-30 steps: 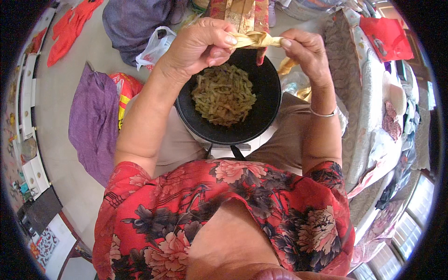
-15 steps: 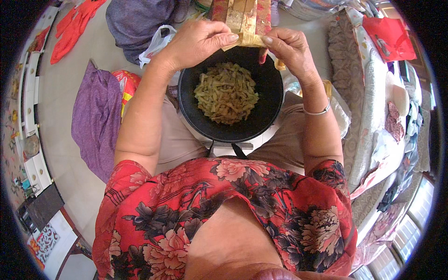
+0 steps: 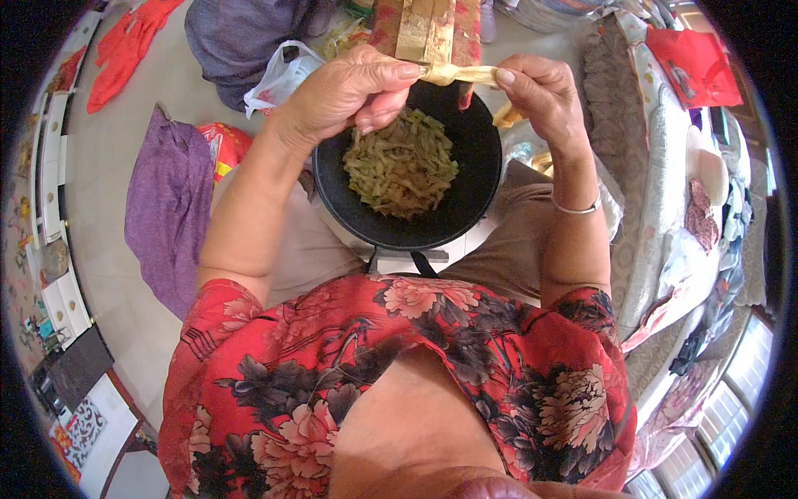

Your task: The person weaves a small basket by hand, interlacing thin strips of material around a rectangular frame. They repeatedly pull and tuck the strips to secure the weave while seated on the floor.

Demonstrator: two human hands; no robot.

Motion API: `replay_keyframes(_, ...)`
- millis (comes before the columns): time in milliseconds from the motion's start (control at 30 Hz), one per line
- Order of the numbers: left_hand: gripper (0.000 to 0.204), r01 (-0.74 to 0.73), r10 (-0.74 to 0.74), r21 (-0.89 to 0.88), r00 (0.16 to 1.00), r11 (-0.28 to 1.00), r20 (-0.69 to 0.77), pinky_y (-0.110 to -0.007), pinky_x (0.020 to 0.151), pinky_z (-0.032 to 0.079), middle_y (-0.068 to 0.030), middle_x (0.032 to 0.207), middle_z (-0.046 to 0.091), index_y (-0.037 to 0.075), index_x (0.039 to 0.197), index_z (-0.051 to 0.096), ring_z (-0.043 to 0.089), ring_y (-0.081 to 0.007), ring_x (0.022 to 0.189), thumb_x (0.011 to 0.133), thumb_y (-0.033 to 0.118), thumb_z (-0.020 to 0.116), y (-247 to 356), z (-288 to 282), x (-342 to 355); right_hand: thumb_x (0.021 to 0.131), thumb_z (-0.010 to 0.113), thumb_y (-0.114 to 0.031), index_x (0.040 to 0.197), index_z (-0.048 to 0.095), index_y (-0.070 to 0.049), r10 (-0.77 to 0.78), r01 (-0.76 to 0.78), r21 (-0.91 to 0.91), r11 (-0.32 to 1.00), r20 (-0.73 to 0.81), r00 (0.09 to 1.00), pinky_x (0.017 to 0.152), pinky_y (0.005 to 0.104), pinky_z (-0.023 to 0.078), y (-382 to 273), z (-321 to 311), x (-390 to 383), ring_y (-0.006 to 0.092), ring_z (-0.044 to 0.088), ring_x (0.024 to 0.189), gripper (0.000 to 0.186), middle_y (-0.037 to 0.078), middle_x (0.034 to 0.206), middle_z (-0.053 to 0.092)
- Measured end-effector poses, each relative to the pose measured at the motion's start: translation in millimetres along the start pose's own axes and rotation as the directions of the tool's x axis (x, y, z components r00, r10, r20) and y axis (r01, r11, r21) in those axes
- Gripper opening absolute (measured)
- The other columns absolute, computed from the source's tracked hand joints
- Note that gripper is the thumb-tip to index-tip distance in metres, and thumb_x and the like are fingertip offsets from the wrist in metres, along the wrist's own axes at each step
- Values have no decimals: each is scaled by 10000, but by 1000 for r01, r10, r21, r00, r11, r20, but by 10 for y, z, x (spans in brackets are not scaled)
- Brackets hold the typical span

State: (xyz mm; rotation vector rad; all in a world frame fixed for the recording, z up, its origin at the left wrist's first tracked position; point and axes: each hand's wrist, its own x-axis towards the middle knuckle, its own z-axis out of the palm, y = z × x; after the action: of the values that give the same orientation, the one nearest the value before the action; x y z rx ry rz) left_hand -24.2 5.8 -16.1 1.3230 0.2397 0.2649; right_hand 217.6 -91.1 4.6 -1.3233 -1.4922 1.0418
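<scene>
I see left hand (image 3: 357,93) and right hand (image 3: 544,93) each pinching a yellow strip (image 3: 441,74); probably knotting, next needing an even pull.

A yellow strip (image 3: 463,75) bunches up and narrows.
Compared with half a second ago, the left grip (image 3: 353,91) and right grip (image 3: 544,96) are farther apart, and the broad, flat fold between them is now a small knot-like lump nearer the left, tighter than the bulky twist of a second ago.
</scene>
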Motion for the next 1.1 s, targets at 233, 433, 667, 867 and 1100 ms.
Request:
replay_keyframes(233, 350, 23, 125, 728, 981, 685, -150, -255, 691, 456, -47, 912, 590, 31, 1128, 539, 547, -108, 763, 879, 278, 547, -30, -205, 29, 845, 615, -144, 777, 647, 3, 28, -26, -72, 997, 31, 999, 499, 225, 390, 183, 198, 67, 49, 475, 557, 164, -14, 602, 537)
replay_keyframes(433, 237, 99, -121, 625, 993, 775, -7, -266, 525, 424, -30, 634, 516, 22, 825, 505, 530, -112, 563, 909, 243, 493, 7, -3, 134, 835, 606, -145, 768, 612, 24, -5, 25, -230, 973, 85, 996, 532, 268, 409, 135, 224, 102, 83, 472, 568, 182, 22, 576, 507)
replay_keyframes(667, 239, 31, 319, 890, 927, 455, -196, -357, 545, 439, -104, 601, 526, 42, 820, 527, 558, -242, 562, 885, 272, 517, -158, -343, 475, 832, 560, -164, 735, 592, 25, -57, 1, -384, 923, -132, 990, 498, 289, 398, 271, 91, 498, 90, 473, 537, 215, 26, 534, 468)
replay_keyframes(867, 242, 195, 481, 883, 778, 426, -404, -405, 616, 460, -168, 736, 604, 76, 898, 598, 596, -358, 707, 860, 309, 544, -232, -584, 778, 788, 573, -274, 814, 658, -32, -98, -73, -411, 909, -379, 920, 611, 364, 477, 621, 129, 957, 275, 611, 614, 258, 172, 670, 620)
replay_keyframes(1100, 335, 388, 222, 864, 856, 322, -467, -417, 657, 462, -156, 756, 620, 100, 923, 629, 611, -336, 723, 839, 410, 533, -115, -524, 676, 774, 564, -272, 778, 654, -43, -5, -248, -705, 665, -337, 942, 645, 406, 496, 740, 98, 1000, 360, 609, 682, 246, 194, 729, 627)
